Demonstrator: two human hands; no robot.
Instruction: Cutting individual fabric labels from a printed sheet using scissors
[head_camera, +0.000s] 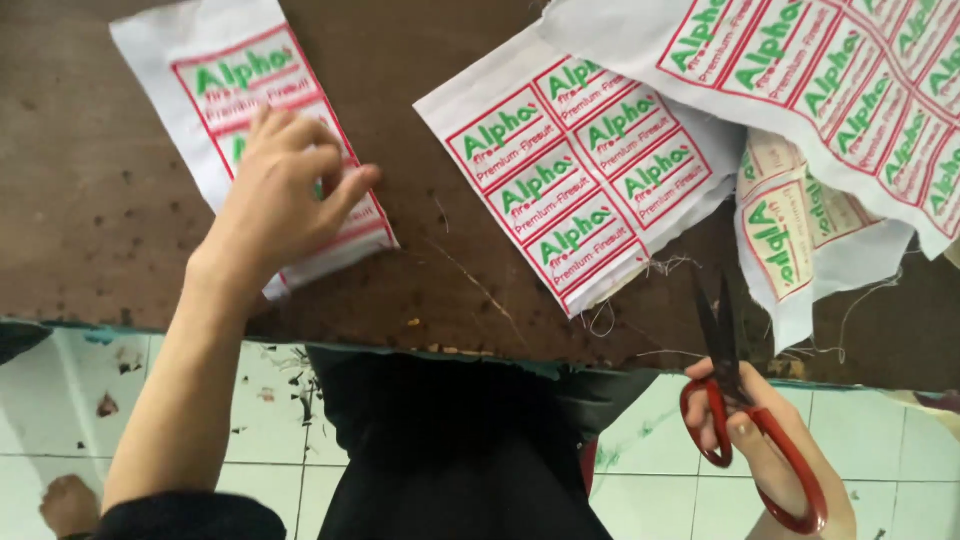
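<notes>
Seen from the head camera, the person's left hand (285, 180) lies flat, fingers spread and loose, on a narrow strip of white cloth (225, 75) printed with red-framed green labels; it presses the strip down rather than gripping it. The strip rests at an angle on the dark brown worktop (90, 200), near the left end.

The right hand (770, 440) sits low at the right, off the front edge of the worktop, clenched around the red handles of a pair of scissors (735, 400). The dark blades are closed and point up toward the worktop edge, just short of the cloth above them.

In the middle of the worktop lies a wider piece of label cloth (570, 170), two labels across, with frayed threads at its lower end. A large printed sheet (820, 70) overlaps its upper right corner and runs out of the top right of the view. Beneath that sheet hangs a folded scrap (800, 240), its labels turned sideways, with loose threads trailing.

Below the worktop edge, pale floor tiles (640, 450) show, littered with small clippings, and the person's dark clothing fills the centre.
</notes>
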